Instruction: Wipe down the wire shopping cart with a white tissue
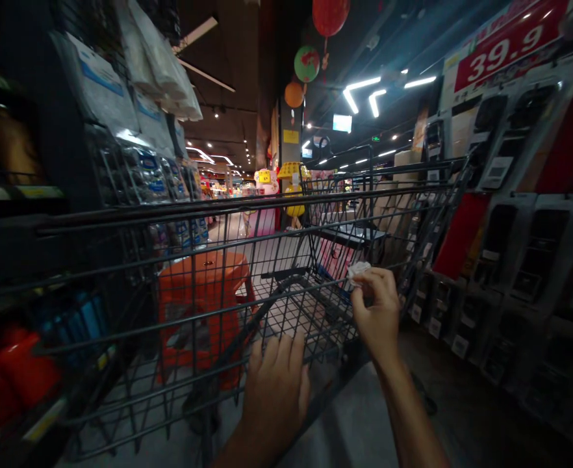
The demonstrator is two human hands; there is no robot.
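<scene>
1. Before me, the grey floor (pixel 359 426) carried a wire cart (pixel 238 205).
2. I saw an orange stool (pixel 206 276) through its wires, inside or behind unclear.
3. On my left, a shelf (pixel 47 419) held red goods (pixel 26 370) and blue goods (pixel 79 320).

From here I see cart (pixel 247 203) before left hand (pixel 277 383) and right hand (pixel 380 304); stool (pixel 203 268) left, behind cart's near side; hanging packs (pixel 503 244) right; balloons (pixel 306 64) high beyond.

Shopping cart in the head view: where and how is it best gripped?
Probably by the near top rail of the shopping cart, from above: the bar is long and nearly straight, so a hand could wrap round it. The left hand seems to suit best, being open, while the right hand pinches a crumpled white piece.
</scene>
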